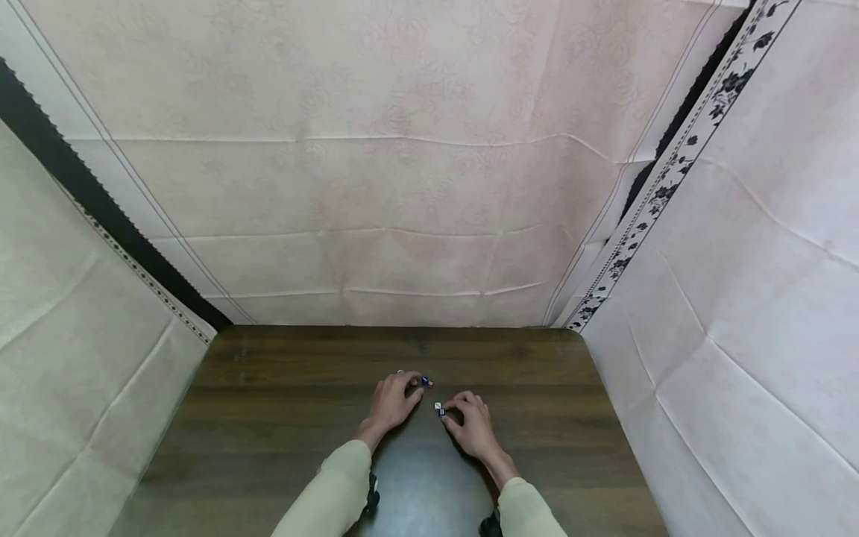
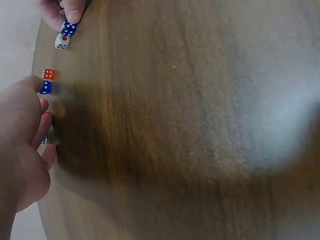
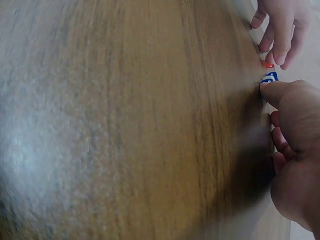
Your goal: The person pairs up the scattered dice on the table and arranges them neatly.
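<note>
Left hand [image 1: 391, 403] rests on the dark wood worktop [image 1: 282, 418], fingers loosely curled over a blue die [image 2: 45, 88], with an orange die [image 2: 48, 74] just beside it; whether it pinches the blue one I cannot tell. Right hand [image 1: 473, 425] lies near it, its thumb and fingertips pinching another blue die [image 2: 69, 28] that touches a white die [image 2: 62, 41] with a red pip. All sit about the middle of the worktop, well apart from its far edge. Pale cloth walls [image 1: 403, 186] close in behind and at both sides. Nothing stands between the hands. The dice are small cubes with dots. I count four dice clearly: two blue, one orange, one white; a fifth under the left fingers is too hidden to tell.
</note>
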`<state>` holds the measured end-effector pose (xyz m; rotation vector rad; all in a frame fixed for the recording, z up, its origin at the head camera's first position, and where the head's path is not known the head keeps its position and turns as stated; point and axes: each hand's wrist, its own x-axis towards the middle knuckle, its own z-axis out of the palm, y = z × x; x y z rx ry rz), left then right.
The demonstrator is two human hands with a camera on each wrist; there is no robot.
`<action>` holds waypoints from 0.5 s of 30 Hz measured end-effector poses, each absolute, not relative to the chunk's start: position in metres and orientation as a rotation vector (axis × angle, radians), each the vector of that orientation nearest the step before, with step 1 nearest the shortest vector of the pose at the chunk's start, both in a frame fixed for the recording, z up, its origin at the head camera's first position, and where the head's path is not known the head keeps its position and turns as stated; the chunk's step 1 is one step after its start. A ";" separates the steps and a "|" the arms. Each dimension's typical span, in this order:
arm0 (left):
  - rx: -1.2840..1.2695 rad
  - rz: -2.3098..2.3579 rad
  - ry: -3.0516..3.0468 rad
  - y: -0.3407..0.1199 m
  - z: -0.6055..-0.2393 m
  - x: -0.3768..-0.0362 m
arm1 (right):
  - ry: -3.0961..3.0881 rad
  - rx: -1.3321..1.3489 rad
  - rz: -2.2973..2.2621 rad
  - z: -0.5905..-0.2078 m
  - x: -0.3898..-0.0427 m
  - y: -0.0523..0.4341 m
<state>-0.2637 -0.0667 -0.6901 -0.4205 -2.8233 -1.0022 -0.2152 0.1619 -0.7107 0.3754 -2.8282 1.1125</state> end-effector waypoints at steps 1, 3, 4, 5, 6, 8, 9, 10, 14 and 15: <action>-0.411 -0.999 -2.828 -0.066 -0.690 -0.265 | -2.828 0.375 1.113 -0.711 -0.215 0.162; -0.385 -0.996 -2.843 -0.064 -0.691 -0.266 | -2.825 0.382 1.105 -0.712 -0.215 0.162; -0.370 -0.997 -2.851 -0.063 -0.691 -0.267 | -2.825 0.383 1.107 -0.712 -0.215 0.162; -0.360 -0.991 -2.854 -0.062 -0.692 -0.268 | -2.827 0.381 1.110 -0.712 -0.215 0.162; -0.349 -0.985 -2.856 -0.061 -0.693 -0.269 | -2.827 0.381 1.111 -0.712 -0.215 0.162; -0.329 -0.966 -2.862 -0.060 -0.694 -0.270 | -2.823 0.377 1.111 -0.713 -0.216 0.162; -0.322 -0.959 -2.861 -0.059 -0.694 -0.271 | -2.823 0.371 1.118 -0.713 -0.216 0.162; -0.317 -0.950 -2.861 -0.058 -0.695 -0.271 | -2.818 0.371 1.113 -0.714 -0.216 0.162; -0.289 -0.929 -2.863 -0.055 -0.695 -0.272 | -2.803 0.379 1.096 -0.714 -0.216 0.161; -0.285 -0.926 -2.862 -0.055 -0.695 -0.272 | -2.798 0.384 1.093 -0.715 -0.216 0.161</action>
